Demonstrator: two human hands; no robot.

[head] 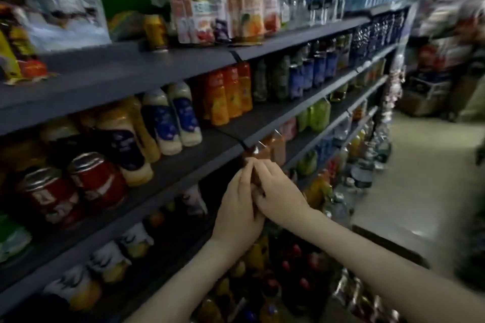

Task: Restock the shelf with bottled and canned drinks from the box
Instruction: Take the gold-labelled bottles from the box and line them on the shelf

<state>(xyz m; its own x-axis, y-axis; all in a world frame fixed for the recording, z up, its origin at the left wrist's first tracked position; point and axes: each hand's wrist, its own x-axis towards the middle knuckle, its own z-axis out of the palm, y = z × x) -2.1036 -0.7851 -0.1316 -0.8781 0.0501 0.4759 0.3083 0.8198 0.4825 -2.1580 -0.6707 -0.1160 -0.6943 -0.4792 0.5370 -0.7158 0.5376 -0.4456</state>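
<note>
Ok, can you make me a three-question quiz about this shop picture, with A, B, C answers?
1. Where do the two red cans stand? A on the floor; B on a shelf; C in a box.
2. What colour are the creamy bottles' labels? A blue; B pink; C green.
3. What are the left hand and right hand doing? A hanging apart; B holding one brownish item together; C lying flat on the shelf.
Answers: 1 B, a shelf board carries them. 2 A, dark blue bands wrap them. 3 B, their fingers close round it.
</note>
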